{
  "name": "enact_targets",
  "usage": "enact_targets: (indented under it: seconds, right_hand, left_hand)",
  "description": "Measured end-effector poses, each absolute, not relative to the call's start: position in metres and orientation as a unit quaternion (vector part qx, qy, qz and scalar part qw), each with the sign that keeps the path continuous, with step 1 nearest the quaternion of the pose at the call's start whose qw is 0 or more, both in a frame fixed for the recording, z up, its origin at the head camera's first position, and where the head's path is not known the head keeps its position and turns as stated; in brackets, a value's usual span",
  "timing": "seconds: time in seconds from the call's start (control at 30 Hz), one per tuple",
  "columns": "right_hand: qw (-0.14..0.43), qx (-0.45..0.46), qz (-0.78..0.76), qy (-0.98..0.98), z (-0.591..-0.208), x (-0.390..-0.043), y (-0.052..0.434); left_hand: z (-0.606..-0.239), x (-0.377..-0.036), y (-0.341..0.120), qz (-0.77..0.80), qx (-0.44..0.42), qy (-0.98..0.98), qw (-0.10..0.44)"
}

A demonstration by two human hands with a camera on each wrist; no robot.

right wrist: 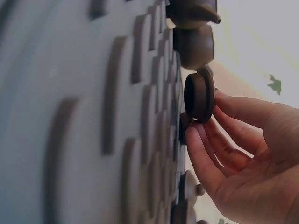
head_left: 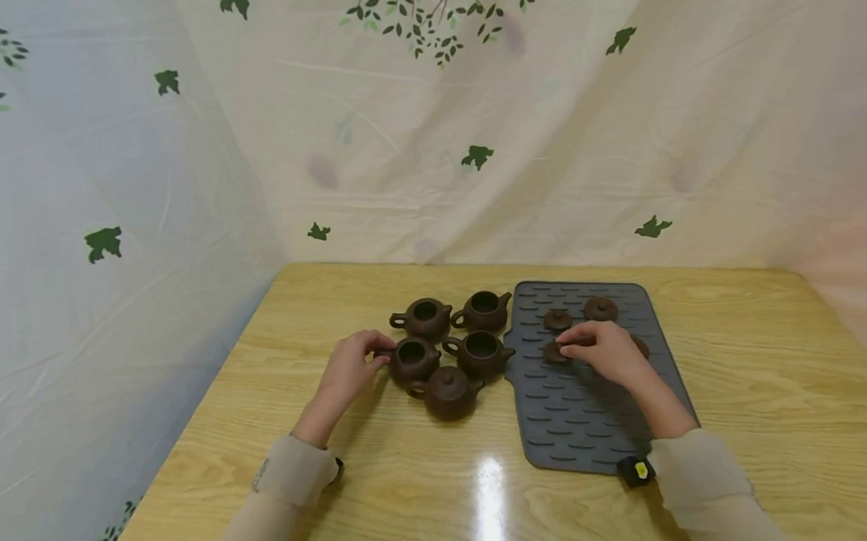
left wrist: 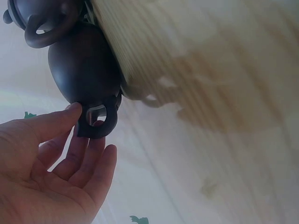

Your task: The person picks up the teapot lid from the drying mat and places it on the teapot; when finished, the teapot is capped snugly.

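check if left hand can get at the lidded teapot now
Probably yes: nothing stands in front of the lidded teapot and its handle faces left, though the left hand would first release the lidless teapot it pinches.

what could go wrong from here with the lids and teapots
The lid, held by the fingertips of the right grip, could slip and drop. The open teapot, its handle in the left grip, stands crowded among others, so a tug or twist might knock the lidded teapot beside it.
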State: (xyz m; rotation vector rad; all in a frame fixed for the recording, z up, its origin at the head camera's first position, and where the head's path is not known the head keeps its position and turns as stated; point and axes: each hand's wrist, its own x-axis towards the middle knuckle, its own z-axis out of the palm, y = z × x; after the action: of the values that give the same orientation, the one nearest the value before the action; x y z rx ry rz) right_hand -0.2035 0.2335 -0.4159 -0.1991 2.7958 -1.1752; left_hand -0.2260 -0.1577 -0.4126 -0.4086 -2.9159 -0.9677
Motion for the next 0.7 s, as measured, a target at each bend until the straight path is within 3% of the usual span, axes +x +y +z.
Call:
enact_targets:
  seconds: [0.7]
  right_hand:
    - [0.032, -0.109, -0.439, 0.891, -0.381, -0.198, 0.185]
  left_hand:
    - [-0.408, -0.226, -0.156, -0.309, -0.128, -0.942, 0.022]
